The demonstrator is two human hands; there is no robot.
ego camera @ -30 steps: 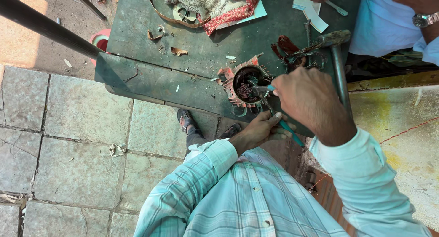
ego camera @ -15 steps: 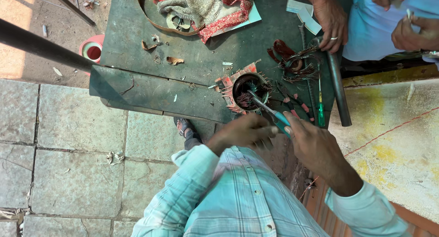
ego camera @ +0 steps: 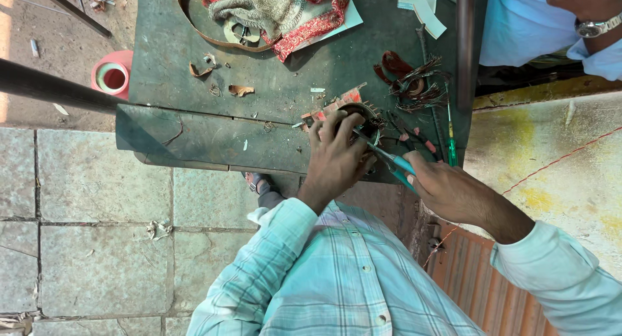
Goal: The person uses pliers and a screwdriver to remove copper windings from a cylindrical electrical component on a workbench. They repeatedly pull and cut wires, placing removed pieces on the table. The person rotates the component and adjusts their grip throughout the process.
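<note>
Two hands on the job: left hand (ego camera: 337, 156) clamped over the round stator (ego camera: 364, 119) at the bench (ego camera: 194, 141) edge, right hand (ego camera: 447, 190) just beside it gripping teal-handled pliers (ego camera: 392, 162), tips poking into the stator.

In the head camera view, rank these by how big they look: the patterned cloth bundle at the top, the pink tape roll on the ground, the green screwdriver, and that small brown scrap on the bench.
1. Patterned cloth bundle, largest by far.
2 and 3. Pink tape roll and green screwdriver: too different in shape to rank, one round, one long and thin; the roll also lies lower, farther from the camera.
4. Brown scrap, smallest.
</note>
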